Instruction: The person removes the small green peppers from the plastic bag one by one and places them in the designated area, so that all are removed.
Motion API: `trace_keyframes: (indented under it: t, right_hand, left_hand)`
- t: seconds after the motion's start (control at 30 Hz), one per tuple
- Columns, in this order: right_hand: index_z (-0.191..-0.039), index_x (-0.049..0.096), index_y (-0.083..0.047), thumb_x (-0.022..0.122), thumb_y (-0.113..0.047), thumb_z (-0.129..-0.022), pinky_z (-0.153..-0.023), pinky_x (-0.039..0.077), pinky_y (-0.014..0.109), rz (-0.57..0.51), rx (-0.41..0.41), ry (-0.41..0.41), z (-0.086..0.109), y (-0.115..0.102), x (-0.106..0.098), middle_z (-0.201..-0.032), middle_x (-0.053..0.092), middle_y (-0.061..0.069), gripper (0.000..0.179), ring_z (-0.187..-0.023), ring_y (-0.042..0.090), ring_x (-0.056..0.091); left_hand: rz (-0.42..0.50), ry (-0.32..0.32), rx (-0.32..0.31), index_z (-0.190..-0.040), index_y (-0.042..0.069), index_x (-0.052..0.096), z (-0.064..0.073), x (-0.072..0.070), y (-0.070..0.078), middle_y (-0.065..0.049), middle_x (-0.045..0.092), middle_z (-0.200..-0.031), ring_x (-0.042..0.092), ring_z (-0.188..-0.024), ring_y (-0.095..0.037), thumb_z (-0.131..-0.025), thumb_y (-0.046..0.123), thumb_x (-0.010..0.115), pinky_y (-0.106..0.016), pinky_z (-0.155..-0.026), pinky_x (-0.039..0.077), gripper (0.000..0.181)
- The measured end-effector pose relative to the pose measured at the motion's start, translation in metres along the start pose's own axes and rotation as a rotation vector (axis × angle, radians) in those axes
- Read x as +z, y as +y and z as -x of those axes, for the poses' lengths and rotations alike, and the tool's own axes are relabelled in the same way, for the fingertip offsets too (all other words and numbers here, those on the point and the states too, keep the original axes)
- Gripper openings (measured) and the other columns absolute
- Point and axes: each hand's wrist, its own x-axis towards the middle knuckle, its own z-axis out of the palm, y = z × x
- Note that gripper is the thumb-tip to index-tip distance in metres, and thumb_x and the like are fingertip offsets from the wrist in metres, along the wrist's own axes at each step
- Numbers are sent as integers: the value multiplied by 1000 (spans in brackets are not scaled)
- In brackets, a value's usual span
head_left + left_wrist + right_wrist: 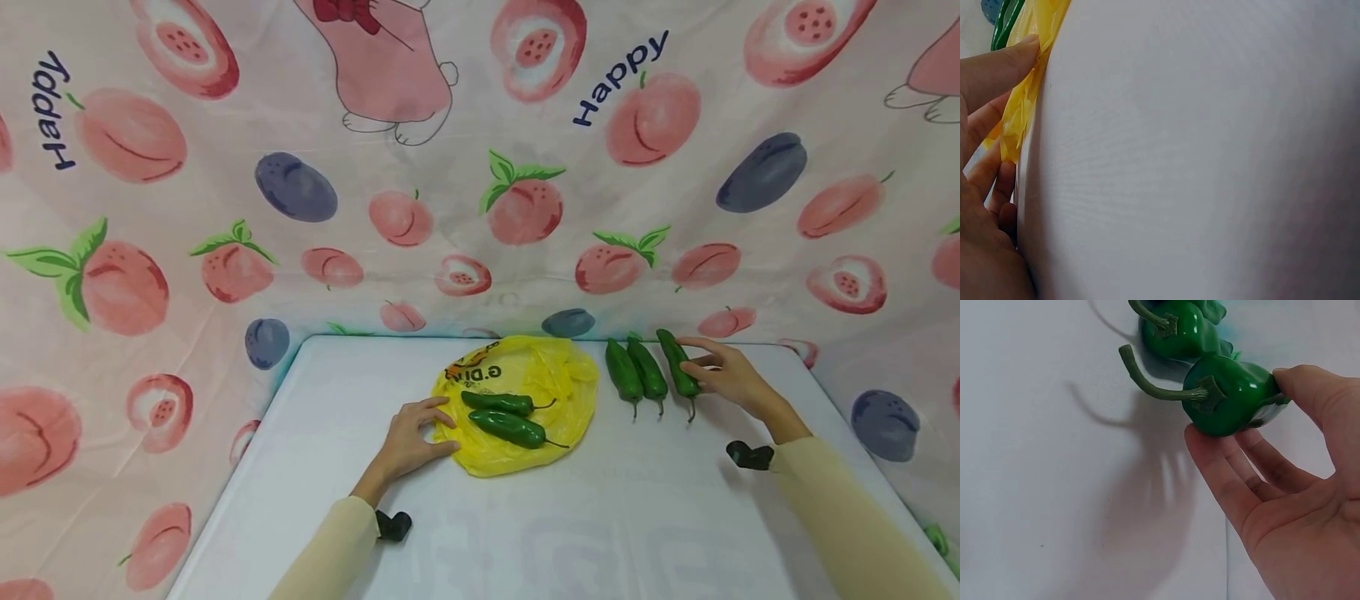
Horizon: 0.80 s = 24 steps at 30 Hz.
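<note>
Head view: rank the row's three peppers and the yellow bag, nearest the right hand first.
1. Right pepper: pinched in right hand.
2. Middle pepper: just left.
3. Left pepper: row's left end.
4. Yellow bag: left of the row.

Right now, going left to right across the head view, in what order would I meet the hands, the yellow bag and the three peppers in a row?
Left hand, yellow bag, leftmost pepper of the row, middle pepper, rightmost pepper, right hand holding it.
</note>
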Motion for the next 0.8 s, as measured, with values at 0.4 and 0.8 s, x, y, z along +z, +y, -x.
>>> trace_keyframes:
  t: [0.4,0.8]
  right_hand:
    - [-156,40,-5,60,-29,-106,-80,61,38,24,26,-7,-9,8,8,-141,49,37,59,-125,51,52]
    - [-155,42,-6,61,-29,-105,-84,59,43,51,77,-18,-16,8,15,-142,50,36,57,-126,51,52]
  left_hand:
    - [0,-6,-1,-98,30,75,0,1,4,-1,57,-149,44,-138,-32,-81,34,89,-61,-116,24,22]
    - [-10,-9,-15,-97,31,75,1,0,4,0,57,-149,43,-138,-33,-81,34,89,-62,-116,23,22]
